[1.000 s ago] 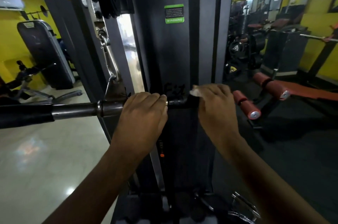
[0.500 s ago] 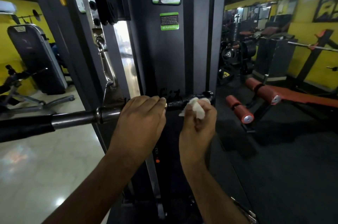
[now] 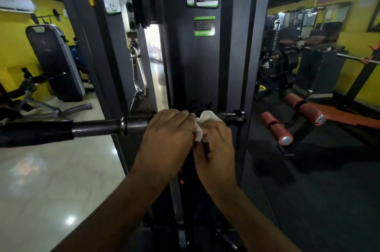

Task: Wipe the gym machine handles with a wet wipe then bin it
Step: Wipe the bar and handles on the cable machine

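A horizontal cable-machine bar (image 3: 98, 126) hangs from a metal carabiner (image 3: 139, 75) in front of the dark weight stack. My left hand (image 3: 166, 138) grips the bar just left of its right-hand grip. My right hand (image 3: 213, 147) holds a crumpled white wet wipe (image 3: 203, 124) against the bar, right beside my left hand. The bar's black right end (image 3: 236, 117) sticks out past my right hand. Its black left grip (image 3: 35, 133) runs off the left edge.
The dark machine column (image 3: 205, 66) with a green warning label stands straight ahead. A bench with red roller pads (image 3: 275, 128) sits on the black mat to the right. Other machines stand on the glossy tiled floor (image 3: 51, 179) to the left. No bin is in view.
My right hand slid the wipe left along the bar, from its right end to a spot touching my left hand. My left hand kept its grip.
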